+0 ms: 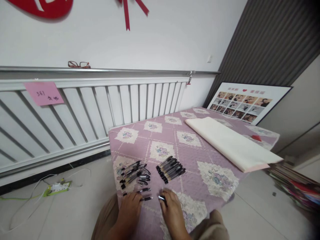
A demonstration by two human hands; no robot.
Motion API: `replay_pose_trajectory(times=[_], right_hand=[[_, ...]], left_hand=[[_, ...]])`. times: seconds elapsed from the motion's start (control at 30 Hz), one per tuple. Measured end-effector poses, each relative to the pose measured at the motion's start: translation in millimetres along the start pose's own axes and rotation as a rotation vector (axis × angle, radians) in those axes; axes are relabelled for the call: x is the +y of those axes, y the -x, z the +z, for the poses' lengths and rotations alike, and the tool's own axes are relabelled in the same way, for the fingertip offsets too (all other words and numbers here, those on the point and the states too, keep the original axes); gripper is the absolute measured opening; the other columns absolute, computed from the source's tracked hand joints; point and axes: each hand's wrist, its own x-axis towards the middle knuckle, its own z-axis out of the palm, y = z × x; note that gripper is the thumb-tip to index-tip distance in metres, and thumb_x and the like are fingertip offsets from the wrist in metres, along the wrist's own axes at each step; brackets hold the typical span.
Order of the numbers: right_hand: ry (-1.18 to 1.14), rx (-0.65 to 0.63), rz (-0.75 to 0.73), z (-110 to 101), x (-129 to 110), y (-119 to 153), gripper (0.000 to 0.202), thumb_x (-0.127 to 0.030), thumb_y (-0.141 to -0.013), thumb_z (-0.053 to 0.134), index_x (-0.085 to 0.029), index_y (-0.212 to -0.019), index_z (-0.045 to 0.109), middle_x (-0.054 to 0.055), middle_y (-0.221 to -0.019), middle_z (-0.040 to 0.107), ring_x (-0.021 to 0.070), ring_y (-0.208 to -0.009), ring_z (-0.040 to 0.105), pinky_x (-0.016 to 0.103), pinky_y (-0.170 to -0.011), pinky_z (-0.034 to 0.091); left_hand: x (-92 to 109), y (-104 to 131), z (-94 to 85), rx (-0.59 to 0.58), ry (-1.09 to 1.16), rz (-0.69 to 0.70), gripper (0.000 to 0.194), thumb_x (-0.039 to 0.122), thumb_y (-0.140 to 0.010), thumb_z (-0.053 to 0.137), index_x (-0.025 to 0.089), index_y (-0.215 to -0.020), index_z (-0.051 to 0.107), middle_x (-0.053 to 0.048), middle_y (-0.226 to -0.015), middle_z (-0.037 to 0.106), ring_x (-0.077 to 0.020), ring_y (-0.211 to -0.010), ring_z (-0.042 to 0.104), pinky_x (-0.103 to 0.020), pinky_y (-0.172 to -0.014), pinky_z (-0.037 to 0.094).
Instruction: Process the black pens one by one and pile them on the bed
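Note:
At the near edge of the table, my left hand (131, 207) is closed on a dark pen (147, 198) whose tip points right. Another pen (143, 190) lies just beyond those fingers. My right hand (172, 209) is closed around a small dark and silvery pen cap (162, 197). Past the left hand is a loose pile of uncapped pens (130, 173) with several caps (144, 178) beside it. A neat row of capped black pens (170, 169) lies on the cloth beyond the right hand.
The table has a purple flowered cloth (185, 156). A folded cream sheet (222, 141) lies across its right side, with a photo board (246, 103) behind. A white radiator (100, 106) runs along the wall. On the left floor is a power strip (57, 188).

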Motion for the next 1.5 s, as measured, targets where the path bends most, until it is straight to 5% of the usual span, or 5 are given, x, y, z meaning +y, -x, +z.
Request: replay_pose_trajectory(times=[0.23,0.53,1.17,1.37,1.5], right_hand=[[0.014,0.053,-0.041,7,-11,-5,0.031,-0.029,-0.088,0.052,-0.024,-0.118,0.06,0.009,-0.12,0.062,0.0249,-0.113,0.055,0.043,-0.095,0.045],[0.006,-0.098,-0.109,2,-21,-2,0.015,-0.029,-0.089,0.052,-0.027,-0.085,0.067,0.003,-0.112,0.064,0.0253,-0.121,0.048,0.045,-0.099,0.04],[-0.059,-0.168,-0.115,9,-18,-4,0.008,-0.026,-0.084,0.058,-0.026,-0.079,0.064,0.003,-0.112,0.065,0.0258,-0.119,0.051,0.046,-0.099,0.041],[-0.071,-0.159,-0.131,11,-16,-3,0.032,-0.03,-0.079,0.064,-0.024,-0.11,0.06,0.009,-0.13,0.056,0.0288,-0.129,0.042,0.051,-0.103,0.038],[-0.059,-0.171,-0.108,8,-22,-5,0.013,-0.033,-0.086,0.057,-0.026,-0.093,0.066,0.007,-0.126,0.059,0.0285,-0.129,0.042,0.051,-0.103,0.038]], left_hand=[[-3,5,-3.0,0.064,0.053,0.035,0.026,0.019,-0.086,0.05,0.03,-0.103,0.066,-0.002,-0.097,0.065,-0.0197,-0.091,0.059,-0.033,-0.082,0.043],[-1,4,-4.9,0.026,0.068,0.044,0.025,0.017,-0.087,0.051,0.03,-0.101,0.065,0.0,-0.098,0.064,-0.0196,-0.093,0.056,-0.035,-0.084,0.04],[1,-2,-3.0,-0.094,0.012,0.038,0.014,0.025,-0.091,0.05,0.028,-0.091,0.063,0.002,-0.093,0.063,-0.0196,-0.094,0.054,-0.037,-0.088,0.035],[-1,-1,-2.9,-0.08,0.031,0.049,0.016,0.025,-0.092,0.048,0.027,-0.094,0.064,0.001,-0.094,0.064,-0.0197,-0.093,0.053,-0.037,-0.088,0.035],[0,0,-4.3,-0.077,0.033,0.036,0.015,0.025,-0.092,0.049,0.028,-0.094,0.064,0.001,-0.094,0.063,-0.0197,-0.094,0.054,-0.037,-0.088,0.035]])
